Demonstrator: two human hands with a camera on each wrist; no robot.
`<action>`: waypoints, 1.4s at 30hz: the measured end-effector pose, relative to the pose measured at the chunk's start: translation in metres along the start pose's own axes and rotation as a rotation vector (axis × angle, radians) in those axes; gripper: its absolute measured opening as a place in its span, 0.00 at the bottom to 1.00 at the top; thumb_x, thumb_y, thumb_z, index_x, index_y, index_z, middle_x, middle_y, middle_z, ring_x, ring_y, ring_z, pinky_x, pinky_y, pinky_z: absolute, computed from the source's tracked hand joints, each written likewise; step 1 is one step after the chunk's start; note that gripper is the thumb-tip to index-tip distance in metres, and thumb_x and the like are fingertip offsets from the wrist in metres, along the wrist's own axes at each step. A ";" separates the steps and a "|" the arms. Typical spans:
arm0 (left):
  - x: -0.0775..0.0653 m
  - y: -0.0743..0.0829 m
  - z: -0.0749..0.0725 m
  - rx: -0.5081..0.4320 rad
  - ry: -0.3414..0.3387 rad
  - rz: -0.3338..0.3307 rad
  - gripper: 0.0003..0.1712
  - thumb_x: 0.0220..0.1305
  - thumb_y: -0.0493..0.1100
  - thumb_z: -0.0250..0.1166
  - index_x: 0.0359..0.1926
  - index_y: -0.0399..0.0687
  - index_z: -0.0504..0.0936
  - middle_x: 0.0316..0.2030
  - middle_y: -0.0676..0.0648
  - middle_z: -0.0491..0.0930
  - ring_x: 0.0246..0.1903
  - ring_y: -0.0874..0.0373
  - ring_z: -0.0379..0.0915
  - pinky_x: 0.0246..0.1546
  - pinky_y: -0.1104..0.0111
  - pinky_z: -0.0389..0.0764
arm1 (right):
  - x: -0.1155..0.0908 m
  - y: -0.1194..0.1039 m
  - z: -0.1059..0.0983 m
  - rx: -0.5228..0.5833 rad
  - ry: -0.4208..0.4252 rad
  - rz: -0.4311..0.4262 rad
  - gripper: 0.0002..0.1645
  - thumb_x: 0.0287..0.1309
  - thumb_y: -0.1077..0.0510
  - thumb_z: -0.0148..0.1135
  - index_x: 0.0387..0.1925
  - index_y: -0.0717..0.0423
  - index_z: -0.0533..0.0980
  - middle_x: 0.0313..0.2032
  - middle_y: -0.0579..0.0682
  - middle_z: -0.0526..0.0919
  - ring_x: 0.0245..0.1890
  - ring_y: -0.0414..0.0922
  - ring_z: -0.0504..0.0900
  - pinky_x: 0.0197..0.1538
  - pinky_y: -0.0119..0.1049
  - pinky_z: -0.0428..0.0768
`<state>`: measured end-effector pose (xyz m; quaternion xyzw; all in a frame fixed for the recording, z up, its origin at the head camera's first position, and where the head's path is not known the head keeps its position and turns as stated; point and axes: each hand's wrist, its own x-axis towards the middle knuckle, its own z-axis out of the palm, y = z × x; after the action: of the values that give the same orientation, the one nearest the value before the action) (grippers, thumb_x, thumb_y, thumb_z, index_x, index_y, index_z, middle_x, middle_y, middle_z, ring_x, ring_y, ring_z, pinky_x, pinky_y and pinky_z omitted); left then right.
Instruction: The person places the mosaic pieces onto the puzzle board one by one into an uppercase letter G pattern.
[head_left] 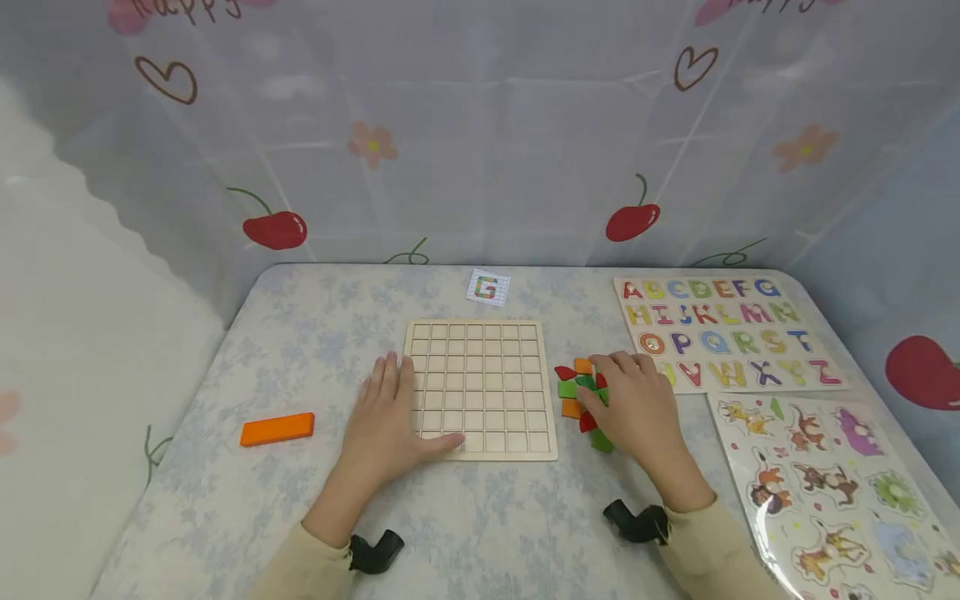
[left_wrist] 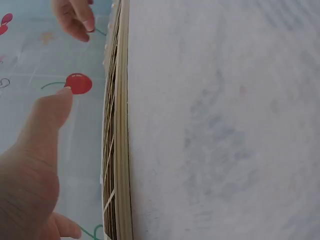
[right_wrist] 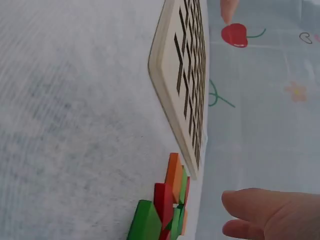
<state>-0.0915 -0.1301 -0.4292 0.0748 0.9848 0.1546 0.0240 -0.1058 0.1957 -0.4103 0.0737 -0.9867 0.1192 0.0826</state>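
Observation:
A square wooden grid board (head_left: 483, 385) lies at the middle of the table. My left hand (head_left: 384, 417) rests along its left side with fingers straight and the thumb reaching over its lower left corner. To the board's right is a small cluster of red, green and orange flat blocks (head_left: 570, 408), also visible as upright-looking edges (right_wrist: 162, 205) in the right wrist view. My right hand (head_left: 633, 408) hovers over these blocks, thumb and fingers loosely bent and apart. It covers part of the cluster. In the right wrist view, no block shows between the thumb and finger (right_wrist: 265, 207).
An orange bar (head_left: 277, 429) lies at the left. Behind the board is a small card (head_left: 488, 287) printed with a coloured G. On the right lie an alphabet puzzle board (head_left: 731, 333) and an animal puzzle board (head_left: 817, 450). A printed curtain (head_left: 480, 150) hangs behind the table.

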 end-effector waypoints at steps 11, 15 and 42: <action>-0.004 -0.022 0.022 -0.072 -0.058 -0.004 0.89 0.30 0.88 0.64 0.77 0.33 0.40 0.78 0.34 0.37 0.79 0.40 0.33 0.77 0.46 0.45 | 0.010 0.011 0.015 0.000 -0.040 0.064 0.17 0.56 0.47 0.71 0.34 0.57 0.84 0.29 0.51 0.78 0.34 0.53 0.69 0.30 0.40 0.69; -0.005 -0.024 0.027 -0.099 -0.040 0.008 0.89 0.30 0.89 0.64 0.78 0.34 0.39 0.79 0.35 0.37 0.79 0.41 0.32 0.77 0.46 0.45 | 0.015 0.012 0.018 0.017 -0.061 0.085 0.17 0.56 0.46 0.72 0.32 0.57 0.83 0.26 0.50 0.76 0.33 0.53 0.69 0.30 0.40 0.68; -0.004 -0.033 0.038 -0.111 0.002 0.019 0.88 0.31 0.92 0.58 0.78 0.38 0.38 0.79 0.39 0.36 0.79 0.45 0.31 0.78 0.50 0.43 | 0.038 0.014 0.023 0.385 -0.249 0.067 0.14 0.66 0.54 0.63 0.52 0.50 0.76 0.30 0.49 0.73 0.22 0.44 0.66 0.25 0.34 0.65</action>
<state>-0.0893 -0.1499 -0.4757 0.0826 0.9740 0.2094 0.0255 -0.1481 0.1984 -0.4282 0.0694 -0.9503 0.2977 -0.0593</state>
